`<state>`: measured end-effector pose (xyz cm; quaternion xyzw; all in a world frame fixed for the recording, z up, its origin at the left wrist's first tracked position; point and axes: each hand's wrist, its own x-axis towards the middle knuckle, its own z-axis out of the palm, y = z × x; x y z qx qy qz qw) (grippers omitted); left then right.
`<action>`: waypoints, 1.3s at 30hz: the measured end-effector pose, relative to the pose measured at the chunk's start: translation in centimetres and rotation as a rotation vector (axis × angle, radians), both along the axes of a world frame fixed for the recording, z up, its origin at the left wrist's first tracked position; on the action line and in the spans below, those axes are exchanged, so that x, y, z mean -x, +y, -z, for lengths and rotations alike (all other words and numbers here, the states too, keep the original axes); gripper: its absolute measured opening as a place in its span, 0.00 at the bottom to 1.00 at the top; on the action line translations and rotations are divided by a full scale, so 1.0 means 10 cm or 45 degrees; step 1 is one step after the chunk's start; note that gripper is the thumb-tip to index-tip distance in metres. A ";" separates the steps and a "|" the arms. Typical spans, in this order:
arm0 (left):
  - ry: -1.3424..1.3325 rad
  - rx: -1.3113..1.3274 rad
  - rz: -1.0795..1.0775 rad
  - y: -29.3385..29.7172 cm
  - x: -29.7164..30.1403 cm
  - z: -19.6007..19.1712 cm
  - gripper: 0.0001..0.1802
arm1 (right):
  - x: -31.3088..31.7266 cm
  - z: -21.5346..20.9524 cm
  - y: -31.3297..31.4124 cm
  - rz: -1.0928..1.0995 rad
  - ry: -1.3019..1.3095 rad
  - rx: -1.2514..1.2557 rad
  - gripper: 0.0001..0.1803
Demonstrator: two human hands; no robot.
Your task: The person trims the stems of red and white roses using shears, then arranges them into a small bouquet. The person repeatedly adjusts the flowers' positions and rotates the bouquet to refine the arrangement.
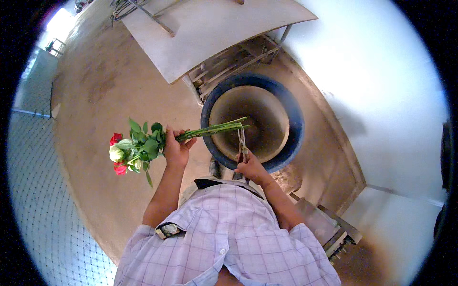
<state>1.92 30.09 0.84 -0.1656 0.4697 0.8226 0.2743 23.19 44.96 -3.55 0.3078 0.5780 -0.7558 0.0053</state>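
Note:
A bunch of roses (143, 143), with red and whitish blooms and green leaves, lies sideways in my left hand (176, 147). The fingers are wrapped round the stems just below the leaves. The bare stems point right, and their cut ends reach over the mouth of a large round tub (293, 102) with a dark blue rim. My right hand (253, 167) is closed on the handles of pruning shears (242, 139). The blades point away from me and meet the stems near their ends; whether they touch cannot be made out. Inside, the tub looks brownish, its bottom in shadow.
Beyond the tub stands a pale tabletop (205, 33) on a metal frame, with cables (125, 8) at its far left. A white wall (381, 86) rises on the right. A wooden stand (329, 229) is near my right elbow. Wire mesh (47, 190) runs along the left.

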 end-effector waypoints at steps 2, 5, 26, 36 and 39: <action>0.064 0.034 0.017 0.10 -0.12 0.00 0.20 | -0.09 0.01 0.11 -0.024 -0.016 0.068 0.22; 0.190 0.028 0.069 0.20 -0.22 -0.01 0.20 | -0.17 -0.05 0.27 -0.099 -0.119 0.128 0.17; 0.139 0.117 0.020 -0.06 -0.01 0.29 0.19 | -0.17 0.27 0.11 -0.063 -0.161 -0.206 0.16; 0.228 0.197 -0.203 -0.54 0.30 0.04 0.18 | -1.36 0.63 1.04 0.020 -0.536 -0.485 0.12; 0.174 0.254 -0.164 -0.11 0.15 0.07 0.20 | -0.97 0.25 0.91 0.217 -0.157 0.168 0.09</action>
